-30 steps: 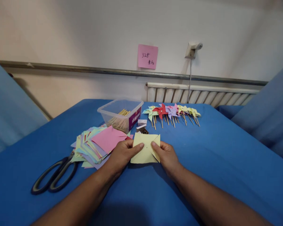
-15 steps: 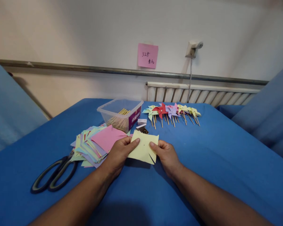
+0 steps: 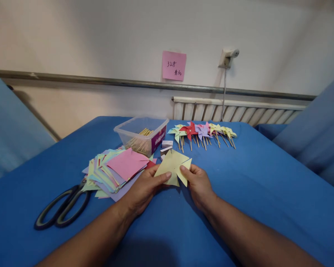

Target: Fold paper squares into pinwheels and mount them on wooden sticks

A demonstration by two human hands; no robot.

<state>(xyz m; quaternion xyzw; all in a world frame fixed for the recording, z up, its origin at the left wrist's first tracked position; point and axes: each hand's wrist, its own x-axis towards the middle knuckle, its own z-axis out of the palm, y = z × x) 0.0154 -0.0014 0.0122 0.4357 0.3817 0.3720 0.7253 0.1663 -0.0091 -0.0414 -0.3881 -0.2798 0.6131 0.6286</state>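
Between my hands, just above the blue table cover (image 3: 239, 207), is a yellow paper square (image 3: 169, 161) with slits running in from its corners and a small dark dot at its centre. My left hand (image 3: 146, 185) pinches the lower left part, thumb on top. With its thumb also on top, my right hand (image 3: 197, 183) grips the right part beside an open slit. Left of my left hand lies a fanned pile of coloured paper squares (image 3: 111, 170), a pink one uppermost. Black-handled scissors (image 3: 64, 207) rest at the pile's near left, their blades mostly hidden under the paper.
Behind the pile stands a clear plastic box (image 3: 139, 137) holding thin wooden sticks (image 3: 140, 142). Small boxes (image 3: 167, 144) sit beside it. Several finished paper pinwheels (image 3: 202, 131) lie at the back right. A radiator (image 3: 239, 109) and a wall socket (image 3: 227, 58) are beyond the table.
The yellow paper has turned in my hands, so a corner now points away from me and a slit opens by my right thumb. Both hands still hold it.
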